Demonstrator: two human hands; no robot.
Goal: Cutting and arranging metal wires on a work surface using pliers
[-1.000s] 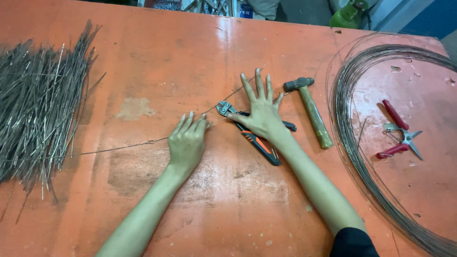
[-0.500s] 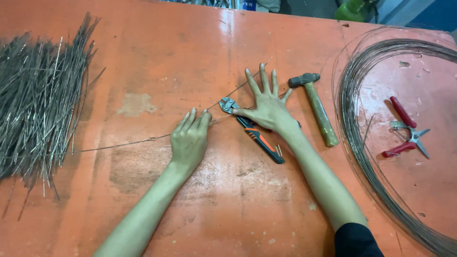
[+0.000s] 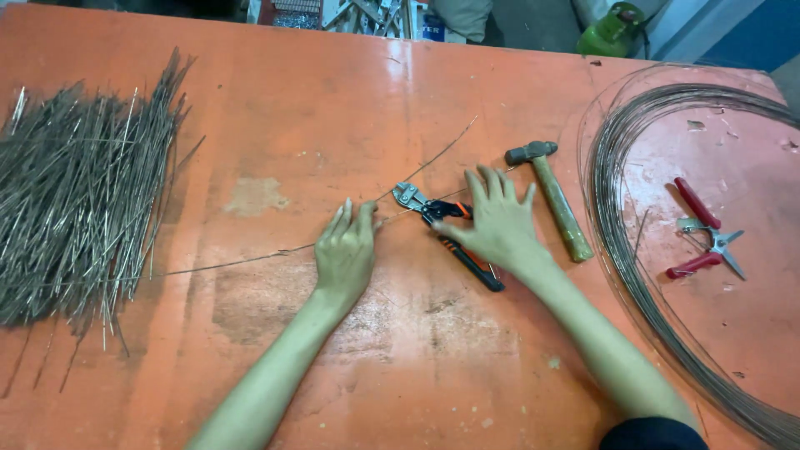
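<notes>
My left hand (image 3: 346, 250) lies flat, fingers together, pressing a long thin wire (image 3: 225, 263) onto the orange table (image 3: 333, 100). The wire runs from the left, under that hand, through the jaws of a small cutter (image 3: 442, 227) with black and orange handles, and on toward the far right. My right hand (image 3: 497, 223) rests on the cutter's handles with its fingers spread, thumb against the near handle. Part of the handles is hidden under that palm.
A big heap of cut wire pieces (image 3: 75, 192) covers the table's left side. A hammer (image 3: 554, 198) lies just right of my right hand. A large wire coil (image 3: 633, 250) curves along the right, with red-handled snips (image 3: 704, 237) inside it. A green container (image 3: 612, 29) stands beyond the far edge.
My right hand has drawn back and lowered onto the cutter's handles. The left hand stays on the wire. The view has shifted slightly.
</notes>
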